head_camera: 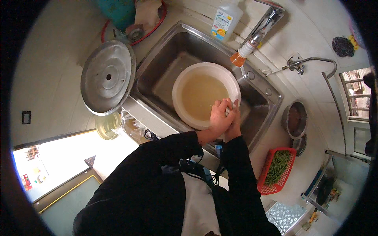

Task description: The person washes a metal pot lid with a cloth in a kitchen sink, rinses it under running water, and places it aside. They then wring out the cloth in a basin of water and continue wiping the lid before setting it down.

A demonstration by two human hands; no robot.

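Over the right side of a white plastic basin (180, 109), my left hand (220, 113) and my right hand (235, 122) are pressed together. Between them is a small whitish-grey bundle (227, 111), mostly hidden by the fingers; what it is made of cannot be told. Cloudy yellowish water (203, 93) fills much of the basin, which stands inside a stainless steel sink (165, 76). A chrome faucet (262, 25) with an orange-tipped spout filter (238, 59) reaches over the sink's back edge.
A round metal lid (100, 85) leans at the sink's left. A dish soap bottle (223, 22) stands behind. To the right are a red plastic basket (260, 187) of green beans (277, 168), a metal bowl (288, 122) and a curved wall tap (316, 60).
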